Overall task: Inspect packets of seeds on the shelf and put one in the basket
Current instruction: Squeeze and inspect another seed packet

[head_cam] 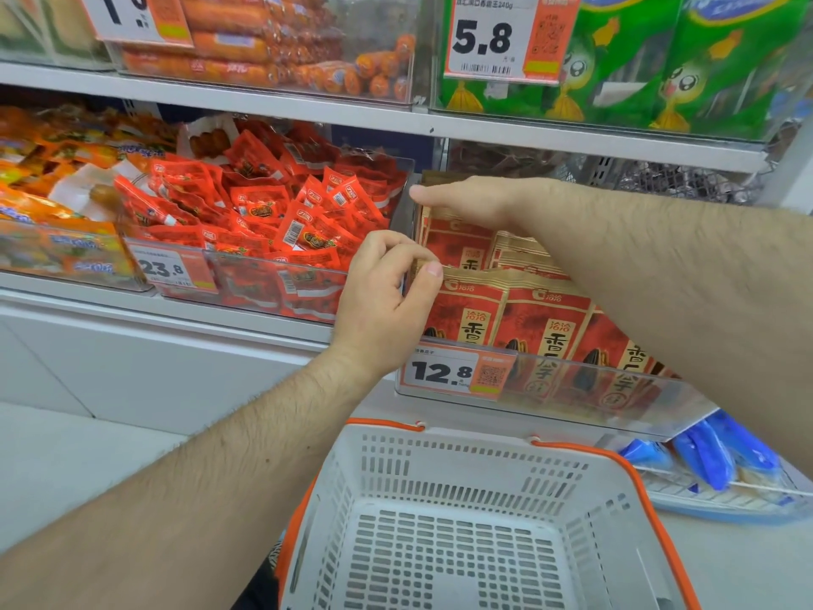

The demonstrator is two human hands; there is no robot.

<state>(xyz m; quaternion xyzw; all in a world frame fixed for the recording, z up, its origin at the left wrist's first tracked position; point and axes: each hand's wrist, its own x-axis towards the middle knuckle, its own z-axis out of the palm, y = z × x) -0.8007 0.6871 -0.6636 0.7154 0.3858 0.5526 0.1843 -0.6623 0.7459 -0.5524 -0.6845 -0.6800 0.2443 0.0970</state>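
Shelf (378, 118) ran across the whole view, stocked in clear bins. Basket (444, 512), white with orange rim, sat low centre, below the shelf edge, nothing in it. Right arm crossed from the right over the seed bin (616, 398). Red-and-tan seed packets (545, 319) stood upright in rows in that bin, right of centre, behind a 12.8 price tag (453, 372). Red snack packs (272, 213) were heaped in the bin just left. Green packs (660, 59) sat on the upper shelf behind a 5.8 tag. Blue packs (712, 455) lay lower right. Left hand (387, 301) pinched the top edge of the front-left seed packet between thumb and curled fingers. Right hand (466, 200) reached over the back row, thumb out; fingers hidden behind the packets, so its grip cannot be told.
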